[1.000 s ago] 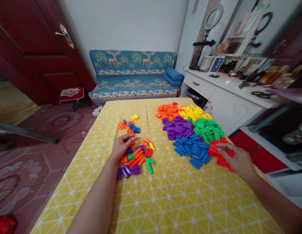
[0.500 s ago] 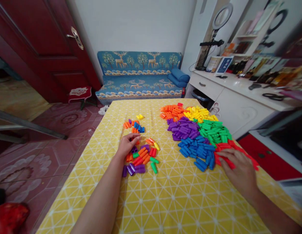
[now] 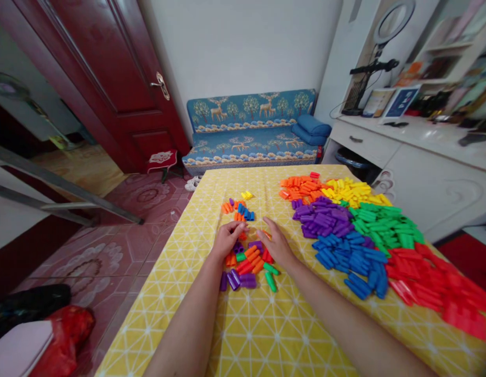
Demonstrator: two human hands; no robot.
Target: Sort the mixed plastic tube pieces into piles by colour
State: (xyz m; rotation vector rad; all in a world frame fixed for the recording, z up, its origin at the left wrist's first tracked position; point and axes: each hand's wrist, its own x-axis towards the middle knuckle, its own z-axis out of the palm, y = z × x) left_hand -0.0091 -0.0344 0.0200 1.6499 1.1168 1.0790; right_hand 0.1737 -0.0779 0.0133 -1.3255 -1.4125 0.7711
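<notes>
My left hand (image 3: 227,240) is over the mixed-colour group on the left of the table, thumb and fingertips pinched together. What they hold, if anything, is too small to tell. Just right of it, my right hand (image 3: 278,243) reaches in with thumb and fingers apart, holding nothing I can see. Under and in front of both hands lie small plastic tubes: purple tubes (image 3: 248,281), orange tubes (image 3: 252,252), green tubes (image 3: 270,281) and red tubes (image 3: 245,268). Beyond my left hand are blue tubes (image 3: 246,213) and yellow tubes (image 3: 247,195). My right hand partly covers some tubes.
On the right are sorted piles: orange (image 3: 303,187), yellow (image 3: 352,192), purple (image 3: 323,215), green (image 3: 386,225), blue (image 3: 348,256) and red (image 3: 431,277). A yellow patterned cloth (image 3: 258,335) covers the table. Behind are a blue sofa (image 3: 246,137) and a white dresser (image 3: 431,173).
My right hand has left the red pile and come left, beside my left hand. My left hand stays at the mixed group. The camera view has shifted left.
</notes>
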